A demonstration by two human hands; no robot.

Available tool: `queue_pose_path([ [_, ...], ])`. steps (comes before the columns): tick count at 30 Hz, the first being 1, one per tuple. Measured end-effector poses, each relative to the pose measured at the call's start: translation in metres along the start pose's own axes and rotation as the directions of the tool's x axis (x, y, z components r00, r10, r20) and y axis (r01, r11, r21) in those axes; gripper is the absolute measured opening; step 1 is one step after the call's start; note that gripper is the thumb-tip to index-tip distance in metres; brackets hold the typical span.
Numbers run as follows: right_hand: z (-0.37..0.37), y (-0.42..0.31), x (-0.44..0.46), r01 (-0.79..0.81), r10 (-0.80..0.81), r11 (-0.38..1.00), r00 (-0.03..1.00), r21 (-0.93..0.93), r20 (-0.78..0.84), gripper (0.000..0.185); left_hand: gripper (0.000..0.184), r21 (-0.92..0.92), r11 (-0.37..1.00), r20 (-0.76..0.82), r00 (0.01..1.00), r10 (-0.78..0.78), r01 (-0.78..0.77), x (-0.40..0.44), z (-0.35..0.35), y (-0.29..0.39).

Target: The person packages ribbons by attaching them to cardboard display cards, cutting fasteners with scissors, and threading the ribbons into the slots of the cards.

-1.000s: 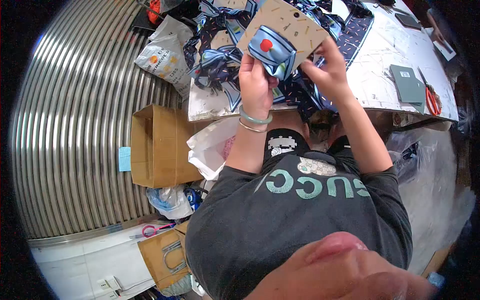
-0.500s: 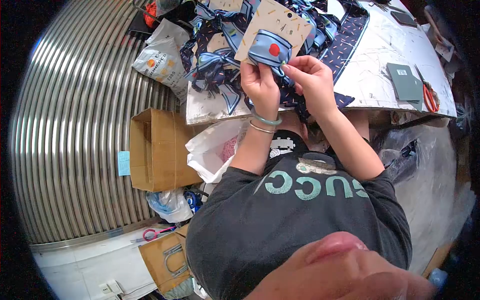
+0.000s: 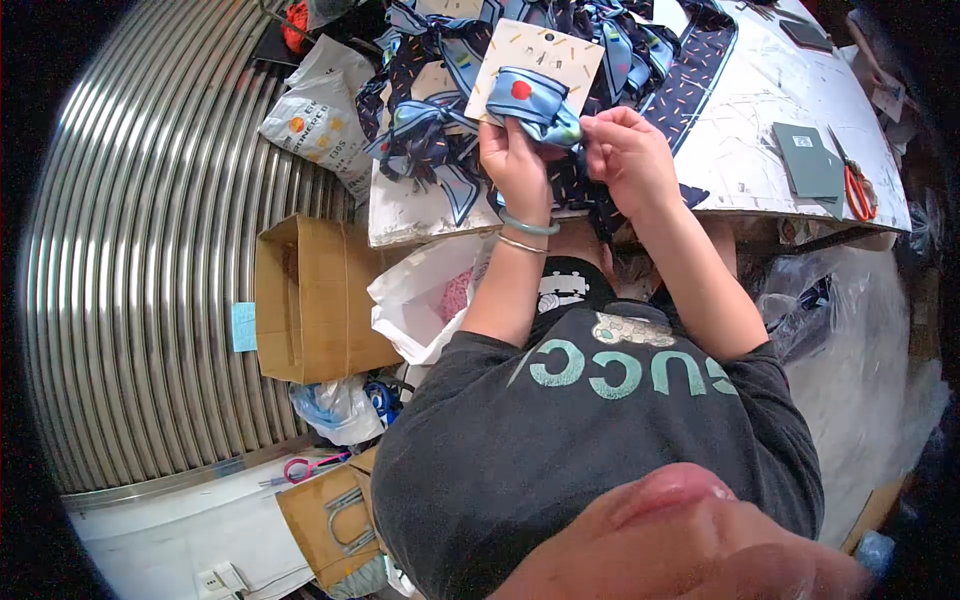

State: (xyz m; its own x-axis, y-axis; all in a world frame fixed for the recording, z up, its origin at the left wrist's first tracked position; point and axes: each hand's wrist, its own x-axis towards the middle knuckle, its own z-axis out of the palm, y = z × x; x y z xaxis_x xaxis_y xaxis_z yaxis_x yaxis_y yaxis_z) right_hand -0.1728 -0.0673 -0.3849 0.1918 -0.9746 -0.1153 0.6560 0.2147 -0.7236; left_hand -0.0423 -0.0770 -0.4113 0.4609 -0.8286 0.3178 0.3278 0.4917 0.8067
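My left hand (image 3: 515, 165), with a jade-coloured bangle and a silver one at the wrist, grips the lower edge of a cream card (image 3: 536, 48) printed with small dashes. Wrapped across this card is a light-blue satin scarf (image 3: 545, 108) with dark stripes and a red spot. At the scarf's lower right end, my right hand (image 3: 635, 160) is closed in a pinch on the fabric; its fingertips partly hide the held bit. Behind both hands lies a pile of similar navy and blue scarves (image 3: 425, 120), several on cards.
On the white table (image 3: 770, 100) are dark green cards (image 3: 808, 160), orange-handled scissors (image 3: 858, 190) and a phone (image 3: 805, 36). A printed white sack (image 3: 320, 115), a cardboard box (image 3: 325, 300) and a white bag (image 3: 415, 300) stand at the left, near the ribbed metal shutter (image 3: 150, 250).
The carded scarf has shifted slightly down and left with my left hand. My right hand has turned, its fingers more curled, and the scarf's right end now looks bunched.
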Motion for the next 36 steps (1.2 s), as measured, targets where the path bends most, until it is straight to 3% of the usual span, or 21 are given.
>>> queue_pose_path([
  [3,0.000,0.000,-0.001,-0.094,0.090,0.993,0.994,0.067,0.067,0.022,0.021,0.003,0.998,-0.006,0.998,0.057,-0.057,-0.005,0.005,0.002],
  [7,-0.003,0.015,-0.005,-0.147,0.160,0.981,0.981,-0.124,0.106,0.021,0.017,0.206,0.963,0.001,0.984,0.179,-0.176,0.000,-0.001,-0.007],
  [9,-0.004,0.010,-0.004,-0.159,0.166,0.984,0.982,-0.078,0.092,0.015,0.017,0.129,0.987,0.000,0.995,0.096,-0.095,-0.002,-0.001,-0.006],
  [11,-0.008,0.001,-0.001,-0.158,0.087,0.948,0.964,0.277,0.251,0.014,0.015,-0.036,0.997,0.021,0.997,-0.068,0.069,-0.005,0.003,-0.002],
  [13,-0.012,-0.003,0.004,-0.076,-0.019,0.906,0.976,0.417,0.219,0.015,0.020,-0.097,0.989,0.017,0.993,-0.115,0.116,-0.007,0.009,0.002],
  [15,-0.027,-0.001,0.011,-0.045,-0.035,0.933,0.976,0.357,0.216,0.014,0.025,-0.246,0.930,0.027,0.961,-0.276,0.274,-0.008,0.009,0.008],
  [16,-0.033,-0.002,0.013,0.128,-0.153,0.973,0.980,0.191,0.126,0.014,0.026,-0.259,0.923,0.033,0.958,-0.284,0.283,-0.004,0.007,0.008],
  [17,-0.040,-0.003,0.015,0.284,-0.284,0.959,0.957,0.005,0.057,0.015,0.027,-0.188,0.933,0.092,0.952,-0.294,0.306,-0.002,0.000,0.013],
  [18,-0.046,-0.004,0.015,0.274,-0.274,0.960,0.962,-0.061,0.006,0.020,0.028,-0.134,0.946,0.103,0.954,-0.283,0.295,0.000,-0.004,0.015],
  [19,-0.044,-0.005,0.019,0.404,-0.385,0.887,0.915,-0.225,0.124,0.029,0.028,-0.076,0.955,0.116,0.954,-0.278,0.287,-0.001,-0.003,0.019],
  [21,-0.039,-0.009,0.020,0.323,-0.211,0.871,0.926,-0.369,0.313,0.039,0.029,-0.124,0.937,0.145,0.941,-0.307,0.325,-0.005,0.007,0.023],
  [22,-0.039,-0.006,0.025,0.238,-0.125,0.937,0.911,-0.256,0.392,0.040,0.030,-0.174,0.918,0.173,0.929,-0.327,0.356,-0.006,0.010,0.025],
  [23,-0.040,-0.008,0.027,0.162,0.005,0.889,0.932,-0.429,0.362,0.037,0.030,-0.171,0.919,0.178,0.929,-0.325,0.355,-0.006,0.009,0.025],
  [25,-0.037,-0.009,0.022,0.582,-0.280,0.563,0.803,-0.588,0.526,0.034,0.032,-0.221,0.880,0.246,0.898,-0.366,0.419,-0.004,0.002,0.024],
  [26,-0.038,-0.012,0.024,0.740,-0.453,0.293,0.665,-0.606,0.593,0.025,0.033,-0.248,0.844,0.238,0.874,-0.423,0.476,-0.001,-0.002,0.025],
  [27,-0.036,-0.015,0.025,0.797,-0.677,-0.093,0.389,-0.597,0.625,0.018,0.033,-0.246,0.845,0.235,0.875,-0.423,0.474,0.001,-0.005,0.026],
  [30,-0.056,-0.021,0.033,0.726,-0.792,-0.302,0.170,-0.618,0.587,0.018,0.031,-0.228,0.864,0.143,0.893,-0.426,0.449,0.003,-0.002,0.033],
  [33,-0.056,-0.011,0.022,0.803,-0.730,-0.163,0.292,-0.573,0.618,0.020,0.032,-0.240,0.872,0.160,0.903,-0.398,0.427,0.004,-0.005,0.032],
  [34,-0.055,-0.003,0.009,0.779,-0.640,0.240,0.575,-0.579,0.510,0.023,0.034,-0.255,0.869,0.231,0.900,-0.370,0.423,0.008,-0.007,0.034],
  [35,-0.055,0.003,0.003,0.497,-0.362,0.788,0.851,-0.363,0.381,0.031,0.034,-0.255,0.869,0.234,0.899,-0.370,0.424,0.009,-0.004,0.033],
  [36,-0.054,0.002,0.004,0.316,-0.217,0.934,0.873,-0.166,0.438,0.035,0.034,-0.226,0.904,0.200,0.926,-0.321,0.362,0.008,0.000,0.030],
])
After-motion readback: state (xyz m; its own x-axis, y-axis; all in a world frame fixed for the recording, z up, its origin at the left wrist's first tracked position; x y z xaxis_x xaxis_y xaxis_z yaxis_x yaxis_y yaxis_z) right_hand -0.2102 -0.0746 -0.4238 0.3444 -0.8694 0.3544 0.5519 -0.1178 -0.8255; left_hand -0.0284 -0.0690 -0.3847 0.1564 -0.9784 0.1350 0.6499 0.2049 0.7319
